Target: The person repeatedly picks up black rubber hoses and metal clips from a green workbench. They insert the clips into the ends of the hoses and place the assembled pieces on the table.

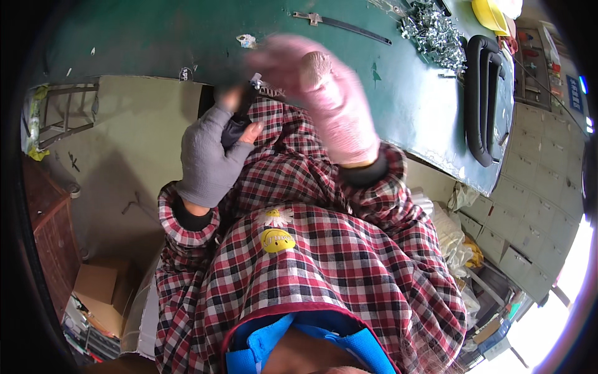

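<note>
My left hand (215,153), in a grey fingerless glove, is closed around a dark, soft-looking black piece (234,129) at the table's near edge. Its exact kind is unclear. A small shiny metal fitting (256,81) and a slotted strip (270,91) show just beyond that piece, between my hands. Over the table edge, right beside the fitting, my right hand (305,68) wears a pink glove with a worn patch. Motion blurs it and its fingers cannot be made out. Whether it touches the fitting is hidden.
On the green table (156,43) lie a black strap with a metal clasp (349,28), a heap of small metal parts (434,37), a looped black tube (483,100) and a yellow bowl (489,17). Grey cabinets (529,181) stand right; a cardboard box (99,299) is lower left.
</note>
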`<act>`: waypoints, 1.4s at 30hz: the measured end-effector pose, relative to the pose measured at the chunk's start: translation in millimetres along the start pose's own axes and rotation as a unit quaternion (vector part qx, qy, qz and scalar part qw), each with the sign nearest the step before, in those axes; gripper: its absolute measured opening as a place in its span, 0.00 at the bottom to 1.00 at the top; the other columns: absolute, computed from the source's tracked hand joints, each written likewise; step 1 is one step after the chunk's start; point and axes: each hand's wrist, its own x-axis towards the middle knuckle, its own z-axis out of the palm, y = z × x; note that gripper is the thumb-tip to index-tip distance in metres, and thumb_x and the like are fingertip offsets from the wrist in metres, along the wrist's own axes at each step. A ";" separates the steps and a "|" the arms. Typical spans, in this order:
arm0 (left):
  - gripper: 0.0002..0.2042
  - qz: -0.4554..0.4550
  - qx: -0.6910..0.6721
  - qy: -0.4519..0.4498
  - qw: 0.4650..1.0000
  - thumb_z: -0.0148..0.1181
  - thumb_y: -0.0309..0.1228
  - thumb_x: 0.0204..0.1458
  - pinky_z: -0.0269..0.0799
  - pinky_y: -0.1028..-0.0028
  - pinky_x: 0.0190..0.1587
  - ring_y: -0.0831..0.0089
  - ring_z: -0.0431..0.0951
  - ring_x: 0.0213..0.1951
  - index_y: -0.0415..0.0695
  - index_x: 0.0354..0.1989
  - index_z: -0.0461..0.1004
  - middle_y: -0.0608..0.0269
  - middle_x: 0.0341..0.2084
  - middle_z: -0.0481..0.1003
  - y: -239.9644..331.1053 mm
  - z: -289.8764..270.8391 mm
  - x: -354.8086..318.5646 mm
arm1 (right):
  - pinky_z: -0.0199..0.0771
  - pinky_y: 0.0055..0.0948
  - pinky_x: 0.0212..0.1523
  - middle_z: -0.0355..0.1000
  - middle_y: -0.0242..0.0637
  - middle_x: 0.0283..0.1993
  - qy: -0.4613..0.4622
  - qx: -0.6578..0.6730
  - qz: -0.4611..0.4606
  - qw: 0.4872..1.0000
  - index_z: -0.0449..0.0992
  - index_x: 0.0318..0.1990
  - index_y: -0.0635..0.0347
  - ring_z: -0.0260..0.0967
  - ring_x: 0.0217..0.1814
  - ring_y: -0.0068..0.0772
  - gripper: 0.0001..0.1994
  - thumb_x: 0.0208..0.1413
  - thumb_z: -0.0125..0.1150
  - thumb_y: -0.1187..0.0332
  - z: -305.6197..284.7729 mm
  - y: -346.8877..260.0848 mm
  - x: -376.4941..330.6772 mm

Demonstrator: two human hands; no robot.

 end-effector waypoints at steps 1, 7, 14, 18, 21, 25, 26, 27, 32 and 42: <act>0.24 0.004 -0.020 0.018 1.000 0.69 0.34 0.56 0.77 0.65 0.36 0.58 0.82 0.29 0.43 0.61 0.72 0.49 0.36 0.79 1.5 -0.9 3.2 | 0.75 0.37 0.58 0.78 0.44 0.55 0.003 -0.139 -0.078 0.987 0.74 0.61 0.63 0.76 0.55 0.39 0.27 0.60 0.68 0.55 -16.8 -13.6 11.7; 0.26 0.035 0.049 0.030 0.998 0.68 0.35 0.57 0.78 0.67 0.42 0.63 0.85 0.37 0.48 0.65 0.70 0.52 0.43 0.80 -19.8 -3.0 15.6 | 0.74 0.39 0.46 0.75 0.42 0.38 0.026 -0.753 -0.213 0.622 0.79 0.43 0.60 0.74 0.43 0.46 0.10 0.53 0.67 0.70 -77.7 -34.7 65.3; 0.26 -0.019 0.070 0.007 0.997 0.68 0.34 0.55 0.76 0.67 0.42 0.64 0.81 0.36 0.52 0.64 0.74 0.55 0.40 0.79 -9.3 -15.3 15.4 | 0.77 0.40 0.46 0.76 0.41 0.38 -0.118 -0.734 -0.138 0.654 0.79 0.26 0.58 0.75 0.43 0.49 0.04 0.42 0.66 0.78 -71.6 -37.0 38.8; 0.27 0.011 0.097 -0.001 0.995 0.66 0.25 0.56 0.70 0.77 0.37 0.80 0.71 0.28 0.48 0.66 0.72 0.66 0.27 0.67 -8.4 -16.7 16.5 | 0.76 0.41 0.45 0.76 0.44 0.36 -0.034 -0.743 -0.162 0.648 0.78 0.32 0.59 0.75 0.41 0.51 0.06 0.44 0.65 0.77 -61.2 -28.4 12.9; 0.27 0.014 0.080 -0.018 0.997 0.66 0.26 0.56 0.70 0.77 0.38 0.80 0.71 0.29 0.50 0.66 0.72 0.65 0.27 0.69 -12.3 -18.2 17.8 | 0.77 0.43 0.43 0.77 0.45 0.33 -0.029 -0.757 -0.114 0.643 0.79 0.34 0.59 0.76 0.39 0.51 0.06 0.47 0.65 0.75 -55.4 -35.6 10.3; 0.25 -0.013 0.075 -0.043 0.996 0.68 0.33 0.56 0.76 0.69 0.45 0.64 0.81 0.38 0.53 0.64 0.74 0.57 0.41 0.80 -9.9 -23.8 18.3 | 0.77 0.42 0.39 0.78 0.45 0.30 -0.086 -0.725 -0.005 0.683 0.81 0.34 0.57 0.78 0.36 0.50 0.06 0.46 0.66 0.72 -66.6 -41.6 20.1; 0.25 0.001 0.079 -0.031 0.996 0.68 0.33 0.56 0.76 0.69 0.45 0.64 0.81 0.39 0.53 0.63 0.74 0.57 0.42 0.80 -13.0 -20.4 18.6 | 0.77 0.41 0.39 0.78 0.45 0.30 -0.101 -0.717 0.001 0.690 0.81 0.33 0.57 0.78 0.36 0.50 0.06 0.46 0.67 0.71 -72.1 -41.7 21.1; 0.24 0.016 0.084 -0.019 0.996 0.68 0.33 0.56 0.76 0.69 0.46 0.64 0.81 0.40 0.53 0.63 0.75 0.56 0.43 0.80 -16.0 -17.5 19.5 | 0.77 0.40 0.39 0.77 0.44 0.30 -0.116 -0.708 0.008 0.697 0.81 0.33 0.56 0.77 0.36 0.50 0.06 0.45 0.67 0.71 -77.7 -41.1 21.0; 0.23 0.040 0.091 -0.006 0.995 0.67 0.35 0.57 0.76 0.68 0.49 0.61 0.81 0.43 0.54 0.62 0.75 0.57 0.45 0.80 -25.0 -10.0 29.0 | 0.76 0.43 0.41 0.74 0.41 0.36 -0.088 -0.685 -0.136 0.710 0.78 0.31 0.55 0.74 0.41 0.50 0.06 0.44 0.69 0.72 -95.7 -30.3 6.6; 0.23 0.046 0.009 -0.055 0.997 0.62 0.30 0.61 0.69 0.79 0.37 0.86 0.65 0.28 0.52 0.66 0.72 0.73 0.25 0.73 -43.9 0.0 40.1 | 0.71 0.27 0.31 0.72 0.32 0.28 -0.003 -0.387 0.042 0.921 0.75 0.47 0.59 0.68 0.27 0.23 0.07 0.64 0.57 0.73 -112.1 -33.8 3.8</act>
